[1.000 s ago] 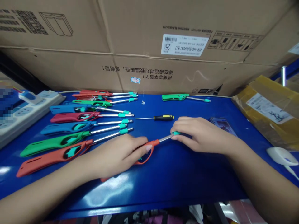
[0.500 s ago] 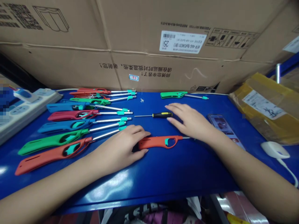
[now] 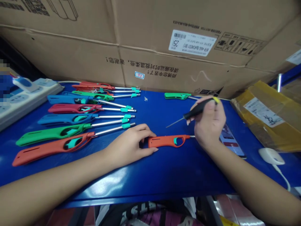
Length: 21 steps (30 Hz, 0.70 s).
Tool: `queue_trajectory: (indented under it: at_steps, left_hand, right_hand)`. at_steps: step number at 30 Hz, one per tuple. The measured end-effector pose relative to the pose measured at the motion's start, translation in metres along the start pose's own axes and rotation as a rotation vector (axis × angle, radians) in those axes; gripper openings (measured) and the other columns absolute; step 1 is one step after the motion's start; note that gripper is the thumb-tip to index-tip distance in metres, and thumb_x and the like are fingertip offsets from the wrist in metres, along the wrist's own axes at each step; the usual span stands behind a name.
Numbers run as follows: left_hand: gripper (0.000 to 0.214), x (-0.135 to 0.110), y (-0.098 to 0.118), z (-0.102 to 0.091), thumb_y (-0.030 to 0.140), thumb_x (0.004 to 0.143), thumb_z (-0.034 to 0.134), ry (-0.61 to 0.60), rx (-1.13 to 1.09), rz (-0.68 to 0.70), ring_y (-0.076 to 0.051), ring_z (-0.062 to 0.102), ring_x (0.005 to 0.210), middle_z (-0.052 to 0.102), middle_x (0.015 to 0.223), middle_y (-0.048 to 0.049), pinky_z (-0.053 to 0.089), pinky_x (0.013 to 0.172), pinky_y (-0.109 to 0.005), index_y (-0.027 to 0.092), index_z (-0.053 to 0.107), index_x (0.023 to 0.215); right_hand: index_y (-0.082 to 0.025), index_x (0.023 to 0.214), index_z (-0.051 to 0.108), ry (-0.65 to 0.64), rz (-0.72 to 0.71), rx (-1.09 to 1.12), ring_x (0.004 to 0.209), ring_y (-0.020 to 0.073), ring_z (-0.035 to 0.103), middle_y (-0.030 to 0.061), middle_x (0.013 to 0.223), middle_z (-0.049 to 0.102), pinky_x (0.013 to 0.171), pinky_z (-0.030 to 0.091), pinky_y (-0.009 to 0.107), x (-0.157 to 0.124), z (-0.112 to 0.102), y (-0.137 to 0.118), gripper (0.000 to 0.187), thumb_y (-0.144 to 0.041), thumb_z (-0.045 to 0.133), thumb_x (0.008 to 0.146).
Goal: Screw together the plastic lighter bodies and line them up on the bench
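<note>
An orange long-necked lighter [image 3: 162,141] with a teal trigger lies on the blue table, its metal tube pointing right. My left hand [image 3: 135,141] has its thumb and fingers closed around the butt of that lighter. Raised above the table, my right hand [image 3: 210,124] grips a screwdriver [image 3: 198,109] with a black and yellow handle. Its thin shaft slants down to the left, the tip over the table beyond the lighter and apart from it. The far end of the lighter's tube is hidden behind my right hand.
Several red, green and blue lighters [image 3: 68,118] lie in a row at left, beside a white power strip [image 3: 21,97]. A green lighter [image 3: 177,95] lies at the back by a cardboard box [image 3: 145,40]. At right are a phone [image 3: 231,142], a taped parcel [image 3: 270,117] and a white plug-like device [image 3: 271,156].
My right hand has picked the screwdriver up off the table and tilted it tip-down. My left hand remains on the orange lighter. The view has shifted slightly.
</note>
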<state>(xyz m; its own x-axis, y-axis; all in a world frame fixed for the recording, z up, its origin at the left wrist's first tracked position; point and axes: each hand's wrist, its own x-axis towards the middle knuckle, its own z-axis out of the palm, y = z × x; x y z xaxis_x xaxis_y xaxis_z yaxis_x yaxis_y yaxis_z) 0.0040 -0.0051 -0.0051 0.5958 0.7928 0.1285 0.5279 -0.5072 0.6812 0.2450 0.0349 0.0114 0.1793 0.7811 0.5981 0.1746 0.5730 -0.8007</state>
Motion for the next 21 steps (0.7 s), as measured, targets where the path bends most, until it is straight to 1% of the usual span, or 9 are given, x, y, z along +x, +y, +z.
queue_trajectory:
  at_steps: [1, 3, 5, 7, 10, 13, 17, 19, 21]
  left_hand:
    - [0.026, 0.0, -0.001, 0.001, 0.033, 0.086, 0.074, -0.004, -0.002, 0.0, -0.016, 0.061, 0.081, 0.063, 0.1, -0.0039, 0.049, 0.071, -0.029, 0.02, 0.072, 0.109]
    - [0.026, 0.0, -0.001, 0.001, 0.033, 0.086, 0.075, -0.008, 0.008, 0.002, -0.017, 0.061, 0.083, 0.063, 0.1, -0.004, 0.049, 0.072, -0.029, 0.02, 0.072, 0.108]
    - [0.026, 0.001, -0.002, 0.002, 0.034, 0.086, 0.075, -0.005, 0.018, 0.003, -0.018, 0.062, 0.085, 0.064, 0.102, -0.0041, 0.049, 0.073, -0.03, 0.02, 0.071, 0.108]
    - [0.027, 0.001, -0.002, 0.002, 0.035, 0.086, 0.075, 0.001, 0.025, 0.006, -0.018, 0.063, 0.086, 0.064, 0.102, -0.0041, 0.049, 0.073, -0.03, 0.02, 0.071, 0.108]
    - [0.027, 0.001, -0.004, 0.002, 0.035, 0.086, 0.075, 0.008, 0.028, 0.015, -0.019, 0.063, 0.088, 0.064, 0.101, -0.0037, 0.05, 0.076, -0.031, 0.02, 0.071, 0.107]
    - [0.026, 0.002, -0.004, 0.002, 0.035, 0.085, 0.075, 0.005, 0.025, 0.022, -0.02, 0.064, 0.091, 0.063, 0.102, -0.0036, 0.051, 0.083, -0.033, 0.019, 0.07, 0.105]
    - [0.026, 0.002, -0.003, 0.003, 0.035, 0.086, 0.074, -0.01, 0.034, 0.017, -0.02, 0.064, 0.092, 0.063, 0.102, -0.0036, 0.051, 0.082, -0.033, 0.02, 0.069, 0.106]
    - [0.026, 0.002, -0.003, 0.003, 0.035, 0.086, 0.074, -0.007, 0.039, 0.022, -0.021, 0.064, 0.092, 0.063, 0.102, -0.0038, 0.051, 0.083, -0.033, 0.02, 0.069, 0.106]
    - [0.025, 0.002, -0.003, 0.004, 0.033, 0.086, 0.073, -0.002, 0.042, 0.027, -0.021, 0.064, 0.092, 0.063, 0.103, -0.0038, 0.051, 0.083, -0.033, 0.02, 0.069, 0.107]
  right_hand:
    - [-0.029, 0.092, 0.056, 0.018, -0.004, 0.027, 0.044, 0.0103, 0.047, -0.001, 0.077, 0.055, 0.036, 0.039, 0.026, -0.003, 0.001, -0.004, 0.029, -0.056, 0.047, 0.099]
    - [-0.03, 0.093, 0.053, -0.058, 0.03, 0.063, 0.043, 0.0105, 0.046, 0.0015, 0.085, 0.06, 0.031, 0.035, 0.025, -0.011, 0.003, -0.012, 0.031, -0.059, 0.044, 0.099]
    - [-0.031, 0.098, 0.053, -0.186, 0.053, 0.107, 0.046, 0.0116, 0.051, 0.0023, 0.088, 0.063, 0.031, 0.039, 0.025, -0.02, 0.005, -0.019, 0.028, -0.059, 0.047, 0.098]
    - [-0.03, 0.103, 0.054, -0.265, 0.021, 0.145, 0.054, 0.0143, 0.06, 0.0021, 0.086, 0.065, 0.035, 0.047, 0.025, -0.028, 0.008, -0.024, 0.026, -0.056, 0.052, 0.097]
    - [-0.029, 0.106, 0.055, -0.303, -0.033, 0.145, 0.061, 0.0158, 0.066, 0.0021, 0.083, 0.068, 0.041, 0.054, 0.026, -0.035, 0.011, -0.026, 0.025, -0.052, 0.054, 0.098]
    - [-0.027, 0.106, 0.055, -0.355, -0.061, 0.116, 0.057, 0.0137, 0.064, 0.0015, 0.084, 0.069, 0.047, 0.056, 0.027, -0.036, 0.011, -0.026, 0.023, -0.049, 0.056, 0.098]
    - [-0.027, 0.107, 0.056, -0.438, -0.074, 0.109, 0.059, 0.0132, 0.065, 0.0014, 0.088, 0.069, 0.053, 0.056, 0.03, -0.035, 0.01, -0.028, 0.02, -0.044, 0.059, 0.098]
    - [-0.027, 0.106, 0.057, -0.439, -0.09, 0.085, 0.062, 0.0145, 0.066, 0.0016, 0.087, 0.068, 0.055, 0.056, 0.031, -0.036, 0.01, -0.03, 0.019, -0.044, 0.059, 0.097]
    - [-0.027, 0.104, 0.058, -0.405, -0.121, 0.051, 0.066, 0.0162, 0.067, 0.0017, 0.083, 0.067, 0.058, 0.056, 0.032, -0.037, 0.011, -0.032, 0.02, -0.046, 0.059, 0.097]
